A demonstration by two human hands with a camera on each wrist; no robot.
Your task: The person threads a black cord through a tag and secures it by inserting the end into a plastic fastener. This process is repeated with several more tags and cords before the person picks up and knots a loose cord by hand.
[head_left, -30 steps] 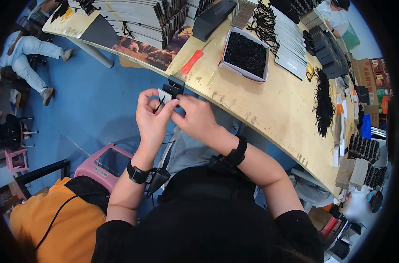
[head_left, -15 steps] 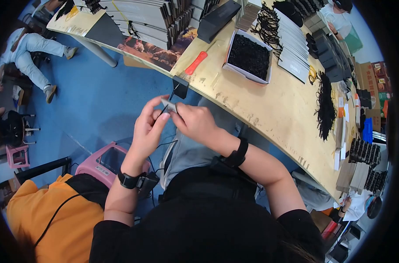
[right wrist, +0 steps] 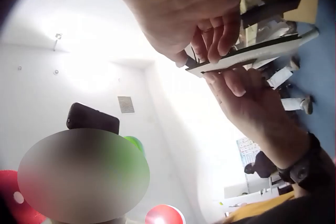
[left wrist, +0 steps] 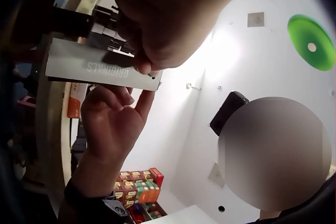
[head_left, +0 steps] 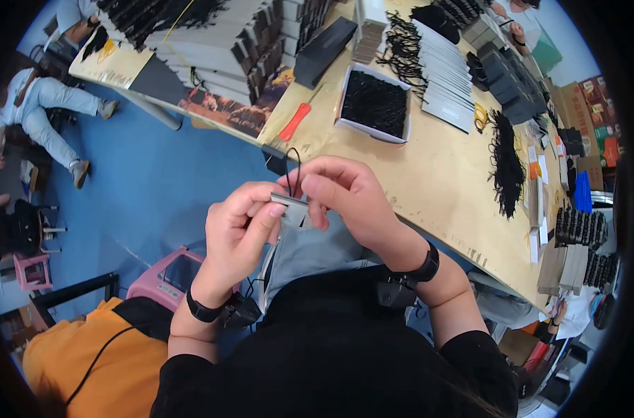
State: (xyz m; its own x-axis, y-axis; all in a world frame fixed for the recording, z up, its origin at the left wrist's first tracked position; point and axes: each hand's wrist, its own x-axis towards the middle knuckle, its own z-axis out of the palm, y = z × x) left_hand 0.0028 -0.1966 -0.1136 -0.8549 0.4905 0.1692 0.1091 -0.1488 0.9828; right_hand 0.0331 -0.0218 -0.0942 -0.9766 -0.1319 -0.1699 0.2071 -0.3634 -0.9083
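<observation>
In the head view, my left hand (head_left: 237, 226) pinches a small light-grey card tag (head_left: 292, 212) between thumb and fingers. The left wrist view shows raised lettering on the card, turned upside down. A thin black cord (head_left: 294, 160) rises from the tag in a loop. My right hand (head_left: 355, 198) is close on the right, thumb and index finger curled around one side of that loop. Its other fingers overlap the tag's right end. Both hands meet at the same end of the tag in the right wrist view, partly hiding it.
A dark fixture (head_left: 275, 160) sits on the table edge just beyond my hands. On the table (head_left: 435, 181) lie a red-handled tool (head_left: 294, 122), a box of black cords (head_left: 374, 104), rows of grey tags (head_left: 445, 80) and a cord bundle (head_left: 505, 164). A pink stool (head_left: 157, 285) stands at left.
Both hands have come away from the table-edge fixture toward the body. The tag has turned, and the cord now stands up as a loop. My right hand has moved right and its fingers have spread.
</observation>
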